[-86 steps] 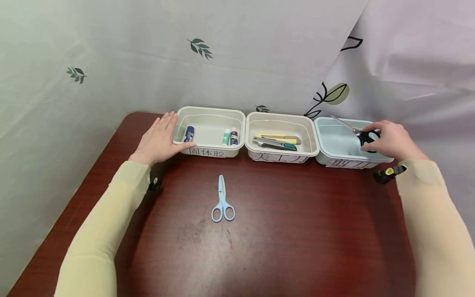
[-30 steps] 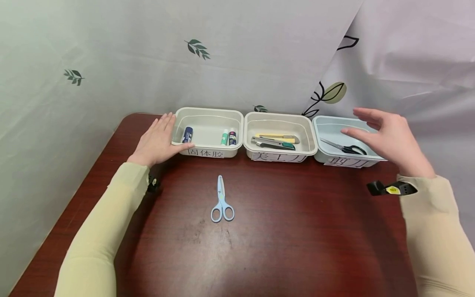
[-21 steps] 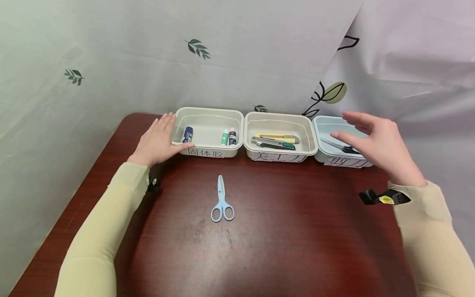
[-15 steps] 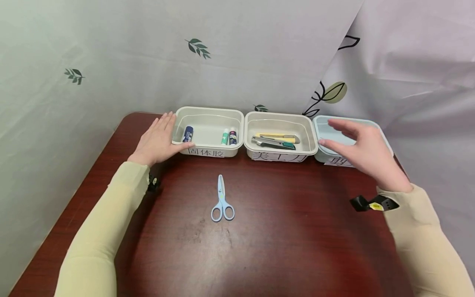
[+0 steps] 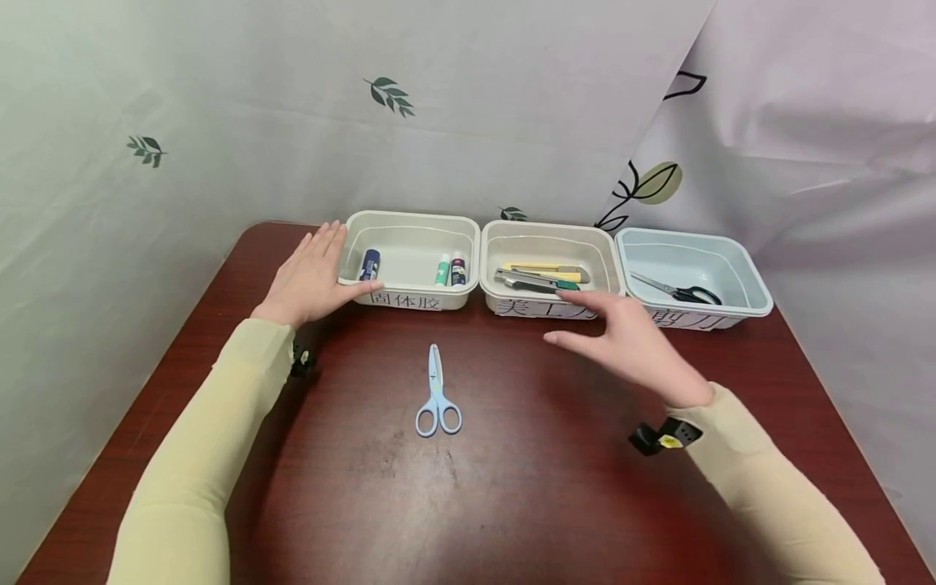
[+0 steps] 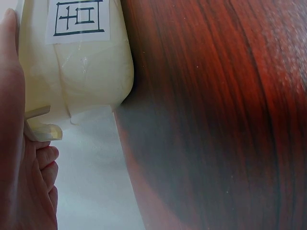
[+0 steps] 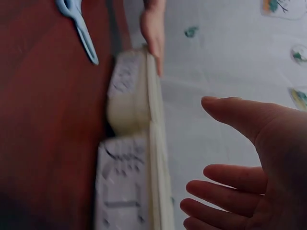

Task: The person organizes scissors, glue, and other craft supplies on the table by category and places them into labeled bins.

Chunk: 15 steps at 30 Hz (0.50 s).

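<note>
My left hand (image 5: 310, 272) rests on the left corner of the left cream bin (image 5: 409, 218), its fingers straight along the side and the thumb over the front rim. Over the table, in front of the middle bin (image 5: 556, 230), my right hand (image 5: 632, 341) hangs with fingers and thumb spread and nothing between them. Light-blue scissors (image 5: 437, 398) lie on the table, to the left of that hand, with their tips pointing at the bins. Black-handled scissors (image 5: 683, 293) lie inside the pale blue bin (image 5: 687, 237) on the right.
Several glue sticks (image 5: 457, 270) are in the left bin. Utility knives (image 5: 541, 280) lie in the middle one. Paper labels (image 5: 405, 301) are stuck to the bins' fronts. A patterned cloth (image 5: 453, 114) hangs behind the dark red table (image 5: 541, 487).
My right hand has let go of the black-handled scissors, which now lie in the pale blue bin. It has moved left and toward me, past that bin. The left hand stays put.
</note>
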Each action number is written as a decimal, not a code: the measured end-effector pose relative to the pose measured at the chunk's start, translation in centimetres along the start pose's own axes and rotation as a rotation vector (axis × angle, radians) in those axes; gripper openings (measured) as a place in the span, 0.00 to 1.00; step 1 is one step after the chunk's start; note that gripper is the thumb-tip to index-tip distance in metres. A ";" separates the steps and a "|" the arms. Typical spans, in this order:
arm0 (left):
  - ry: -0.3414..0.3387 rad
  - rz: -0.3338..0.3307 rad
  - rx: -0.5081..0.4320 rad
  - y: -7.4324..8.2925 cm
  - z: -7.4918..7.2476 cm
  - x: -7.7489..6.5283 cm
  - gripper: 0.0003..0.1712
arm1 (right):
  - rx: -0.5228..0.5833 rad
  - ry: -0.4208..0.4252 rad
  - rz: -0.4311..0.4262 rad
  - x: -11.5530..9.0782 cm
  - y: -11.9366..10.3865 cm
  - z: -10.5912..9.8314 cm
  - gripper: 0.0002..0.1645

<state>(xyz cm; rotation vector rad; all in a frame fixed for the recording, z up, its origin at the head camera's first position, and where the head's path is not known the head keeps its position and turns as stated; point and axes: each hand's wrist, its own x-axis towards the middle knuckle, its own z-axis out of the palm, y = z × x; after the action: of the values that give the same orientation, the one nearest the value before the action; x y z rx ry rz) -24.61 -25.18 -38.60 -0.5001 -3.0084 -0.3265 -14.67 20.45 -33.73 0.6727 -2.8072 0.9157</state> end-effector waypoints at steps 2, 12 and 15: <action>-0.001 0.001 0.006 0.0 0.0 0.0 0.68 | 0.019 -0.021 -0.028 -0.1 -0.3 1.1 0.40; -0.001 -0.005 0.003 0.0 0.0 0.0 0.69 | 0.081 -0.141 -0.083 -0.7 -2.1 5.9 0.40; -0.002 -0.006 0.000 0.1 0.0 0.0 0.69 | 0.109 -0.170 -0.097 -0.9 -2.7 7.0 0.40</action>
<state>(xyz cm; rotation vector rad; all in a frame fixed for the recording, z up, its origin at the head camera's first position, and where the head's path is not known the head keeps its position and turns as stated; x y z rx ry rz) -24.56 -25.13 -38.55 -0.4917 -3.0127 -0.3266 -12.46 14.76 -38.17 0.9346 -2.8558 1.0455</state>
